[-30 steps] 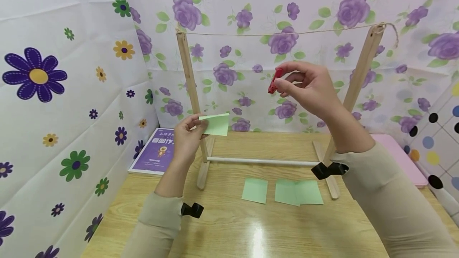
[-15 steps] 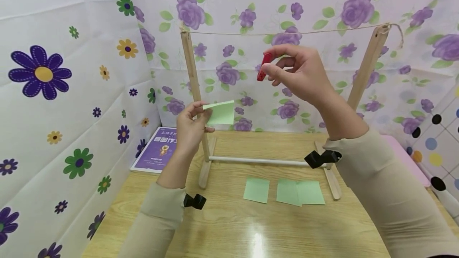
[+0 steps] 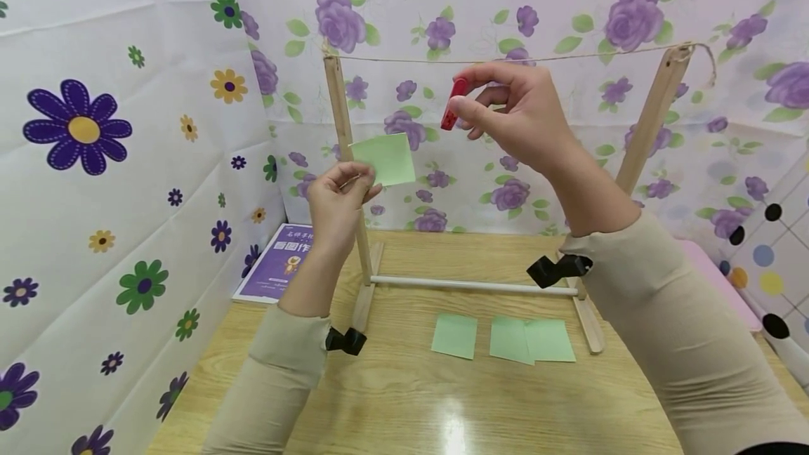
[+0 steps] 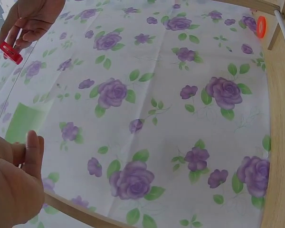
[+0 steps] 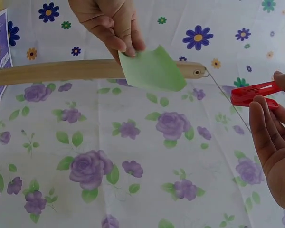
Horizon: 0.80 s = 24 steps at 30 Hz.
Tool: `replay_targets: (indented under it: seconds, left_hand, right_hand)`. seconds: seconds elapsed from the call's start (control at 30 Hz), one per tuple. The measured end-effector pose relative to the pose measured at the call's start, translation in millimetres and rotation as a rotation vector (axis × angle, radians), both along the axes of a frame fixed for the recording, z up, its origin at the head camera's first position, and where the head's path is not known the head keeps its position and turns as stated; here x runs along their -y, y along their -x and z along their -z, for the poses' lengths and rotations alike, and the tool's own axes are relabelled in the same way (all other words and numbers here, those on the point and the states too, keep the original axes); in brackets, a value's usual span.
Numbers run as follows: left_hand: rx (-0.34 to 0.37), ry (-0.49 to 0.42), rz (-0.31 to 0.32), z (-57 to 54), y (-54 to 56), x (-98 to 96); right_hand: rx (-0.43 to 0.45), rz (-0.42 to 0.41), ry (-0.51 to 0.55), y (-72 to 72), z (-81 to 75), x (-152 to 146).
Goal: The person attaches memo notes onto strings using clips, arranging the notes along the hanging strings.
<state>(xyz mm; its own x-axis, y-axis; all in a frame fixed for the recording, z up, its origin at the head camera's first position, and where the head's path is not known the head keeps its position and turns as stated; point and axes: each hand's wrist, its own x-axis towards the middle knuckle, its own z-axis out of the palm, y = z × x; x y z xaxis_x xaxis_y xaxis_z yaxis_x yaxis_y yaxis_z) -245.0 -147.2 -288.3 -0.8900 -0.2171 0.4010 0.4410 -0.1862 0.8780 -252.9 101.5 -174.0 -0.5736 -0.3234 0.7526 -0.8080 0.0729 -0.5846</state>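
In the head view my left hand (image 3: 341, 202) pinches a light green sticky note (image 3: 390, 159) by its lower left corner, in front of the left wooden post (image 3: 338, 107). My right hand (image 3: 521, 114) holds a red clothespin (image 3: 454, 104) between thumb and fingertips, up and to the right of the note. Just above both runs a thin twine (image 3: 404, 60) tied between two posts. The right wrist view shows the clothespin (image 5: 254, 94) side-on, close to the twine (image 5: 228, 97), with the note (image 5: 154, 70) some way off to the left.
Several more green notes (image 3: 454, 335) lie on the wooden table (image 3: 392, 392), two of them overlapping. A white rod (image 3: 468, 285) joins the bases of the frame. At the back left is a purple book (image 3: 272, 269); a pink board (image 3: 714, 279) lies at the right. An orange ring (image 4: 261, 26) shows in the left wrist view.
Both hands have risen toward the twine. The note has gone up and tipped to face me more fully; the clothespin has moved up and left, closer to the note.
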Motion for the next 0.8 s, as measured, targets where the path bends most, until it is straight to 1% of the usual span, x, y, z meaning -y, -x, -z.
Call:
replay_targets:
  seconds: [0.1,0.2,0.33,0.4,0.47,0.57,0.7,0.8]
  left_hand:
    - [0.025,0.040,0.011,-3.5,-0.3,0.5]
    - [0.019,0.057,0.023,-6.4,0.1,0.4]
    - [-0.021,0.024,0.025,-10.6,1.6,-1.4]
    - [-0.016,-0.013,0.014,-14.1,1.9,-2.1]
    - [-0.005,-0.047,-0.004,-18.1,2.3,-2.7]
    - [0.015,-0.094,-0.033,-23.3,2.9,-2.7]
    - [0.007,-0.142,-0.069,-28.2,5.1,-1.7]
    - [-0.006,-0.178,-0.083,-31.2,7.8,-0.1]
  right_hand:
    - [0.008,0.021,0.003,0.2,-3.4,2]
    - [0.017,0.023,0.004,0.1,-9.5,4]
    - [0.004,0.011,-0.023,0.5,-19.3,8]
    - [0.009,0.010,-0.038,2.7,-25.3,10]
    - [0.003,0.026,-0.062,5.4,-31.7,13]
    - [-0.004,0.082,-0.109,9.9,-42.6,17]
    - [-0.080,0.168,-0.165,15.1,-55.2,23]
    - [-0.120,0.221,-0.201,18.5,-63.5,30]
